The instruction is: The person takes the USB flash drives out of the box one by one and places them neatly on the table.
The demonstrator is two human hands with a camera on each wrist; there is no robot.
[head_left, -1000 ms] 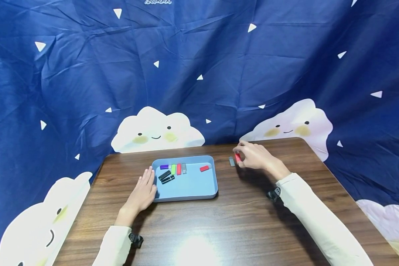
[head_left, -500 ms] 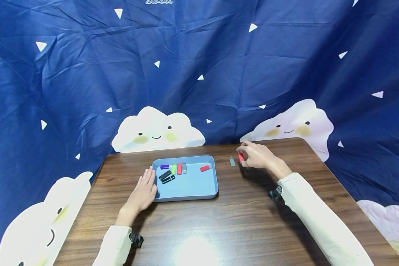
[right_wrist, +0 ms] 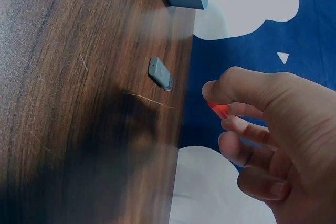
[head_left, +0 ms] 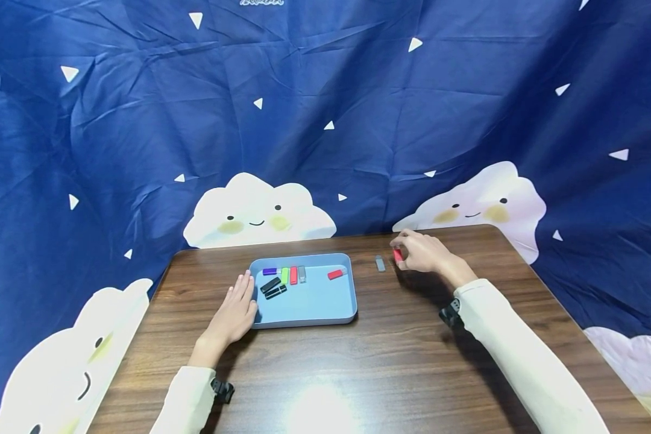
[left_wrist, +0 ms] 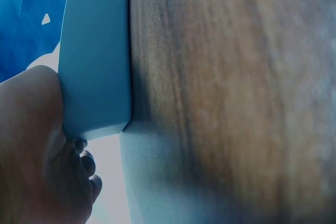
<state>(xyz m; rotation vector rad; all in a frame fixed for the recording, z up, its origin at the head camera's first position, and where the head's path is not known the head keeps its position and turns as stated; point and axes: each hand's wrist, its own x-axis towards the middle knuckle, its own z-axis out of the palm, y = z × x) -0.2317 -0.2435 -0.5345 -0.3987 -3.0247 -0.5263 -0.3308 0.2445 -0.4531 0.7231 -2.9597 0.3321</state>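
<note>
My right hand pinches a red USB flash drive between thumb and fingertips, over the back right of the table. Just left of it a grey USB flash drive with a clear cap lies on the wood. My left hand rests with straight fingers along the left side of a light blue tray. In the tray lie several flash drives: a purple one, a green one, a red one, a grey one, black ones and another red one apart at the right.
The brown wooden table has rounded back corners. Behind it hangs a blue cloth printed with white clouds and triangles. A bright glare falls on the table's front middle.
My right hand has shifted a little to the right, away from the grey flash drive, with the red one still pinched. The left hand stays at the tray.
</note>
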